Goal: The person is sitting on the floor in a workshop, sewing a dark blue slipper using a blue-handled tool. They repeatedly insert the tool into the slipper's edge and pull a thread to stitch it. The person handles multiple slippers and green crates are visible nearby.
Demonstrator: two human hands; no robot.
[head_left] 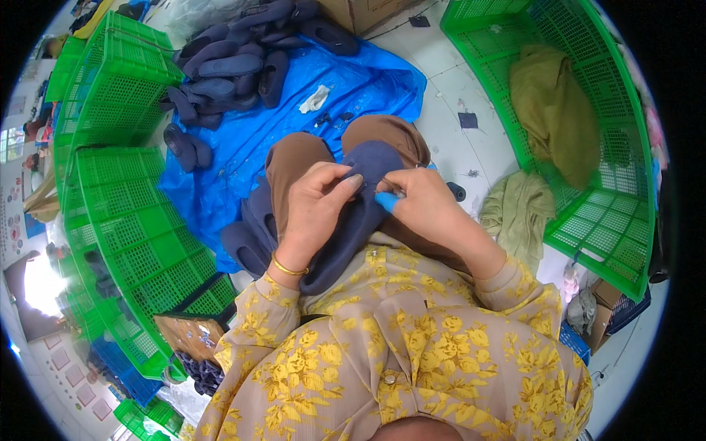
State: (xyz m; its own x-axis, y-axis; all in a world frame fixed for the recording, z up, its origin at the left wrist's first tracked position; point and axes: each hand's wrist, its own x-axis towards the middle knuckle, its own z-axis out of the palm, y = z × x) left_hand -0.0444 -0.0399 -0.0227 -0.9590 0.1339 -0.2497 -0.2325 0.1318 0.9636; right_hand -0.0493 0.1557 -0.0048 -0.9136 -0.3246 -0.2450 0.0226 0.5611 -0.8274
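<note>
A dark blue slipper (371, 156) lies across my lap, over my brown trousers (294, 156), its toe pointing away from me. My left hand (315, 206) is closed at the slipper's left side, thumb and fingers pinching at its upper. At the right side of the upper, my right hand (425, 202) is pinched shut; whatever is between its fingertips is too small to make out. A blue cover (387, 200) sits on one of its digits. More dark slippers (241, 246) rest against my left thigh.
A blue sheet (294, 81) on the floor ahead bears a heap of dark slippers (232, 65) and a white scrap (315, 98). Green crates (140, 228) stand along the left. On the right, a large green crate (485, 73) holds olive cloth (551, 110); paler cloth (518, 213) lies beside it.
</note>
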